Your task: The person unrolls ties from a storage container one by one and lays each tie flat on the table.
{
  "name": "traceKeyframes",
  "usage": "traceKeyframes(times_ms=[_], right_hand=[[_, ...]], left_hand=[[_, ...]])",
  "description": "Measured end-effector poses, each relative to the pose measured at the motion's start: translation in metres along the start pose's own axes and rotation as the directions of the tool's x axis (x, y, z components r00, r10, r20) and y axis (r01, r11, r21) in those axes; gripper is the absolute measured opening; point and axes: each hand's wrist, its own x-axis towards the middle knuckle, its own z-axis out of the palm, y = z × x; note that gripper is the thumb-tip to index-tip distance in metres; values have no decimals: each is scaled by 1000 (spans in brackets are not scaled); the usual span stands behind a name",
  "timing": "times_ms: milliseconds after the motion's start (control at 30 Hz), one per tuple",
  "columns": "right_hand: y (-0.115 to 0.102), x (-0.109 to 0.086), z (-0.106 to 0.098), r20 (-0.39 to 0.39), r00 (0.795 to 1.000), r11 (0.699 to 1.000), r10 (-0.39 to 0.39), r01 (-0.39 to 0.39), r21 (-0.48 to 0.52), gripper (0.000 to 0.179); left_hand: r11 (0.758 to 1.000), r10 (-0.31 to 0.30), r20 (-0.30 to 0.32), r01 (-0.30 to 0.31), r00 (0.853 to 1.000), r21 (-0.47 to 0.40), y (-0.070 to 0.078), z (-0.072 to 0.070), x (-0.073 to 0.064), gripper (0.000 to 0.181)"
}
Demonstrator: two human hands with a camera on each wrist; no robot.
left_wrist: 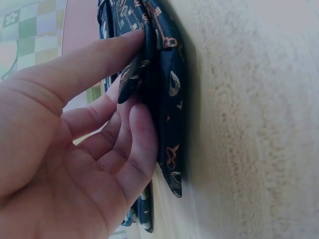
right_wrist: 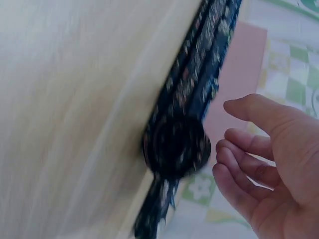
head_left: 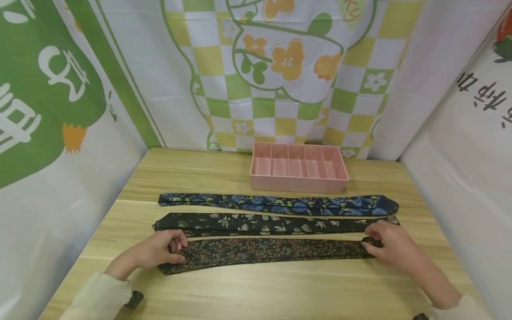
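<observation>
Three folded neckties lie side by side across the table. Closest to me is a dark tie (head_left: 256, 251) with a small orange and tan pattern. Its left end is at my left hand (head_left: 166, 249); in the left wrist view the thumb and fingers pinch a loose upper layer of that tie (left_wrist: 169, 89). At the other end, the tie is wound into a small roll (right_wrist: 177, 147). My right hand (head_left: 390, 244) is beside this roll, its fingers loosely bent and apart from it in the right wrist view. Behind are a black floral tie (head_left: 264, 224) and a blue-and-yellow patterned tie (head_left: 276, 204).
A pink box (head_left: 300, 183) with several compartments stands at the back of the wooden table (head_left: 256, 293). Printed cloth (head_left: 280, 120) hangs behind it, and more cloth closes off both sides.
</observation>
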Motion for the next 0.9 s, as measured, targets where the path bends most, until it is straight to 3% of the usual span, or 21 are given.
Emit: traceKeyframes(times_ms=[167, 333, 667, 900], right_hand=[[-9, 4, 12, 8, 999, 999, -52, 52, -17, 23], [1, 0, 16, -34, 998, 997, -46, 44, -59, 28], [42, -15, 2, -3, 994, 994, 106, -106, -32, 25], [58, -19, -3, -5, 993, 993, 118, -118, -12, 23]], left_hand=[[1000, -2, -8, 2, 1000, -3, 0, 1, 0, 32], [1000, -5, -10, 5, 1000, -2, -1, 0, -1, 32], [1000, -7, 12, 7, 1000, -9, -2, -4, -2, 33], [1000, -7, 17, 7, 1000, -3, -3, -5, -1, 33]])
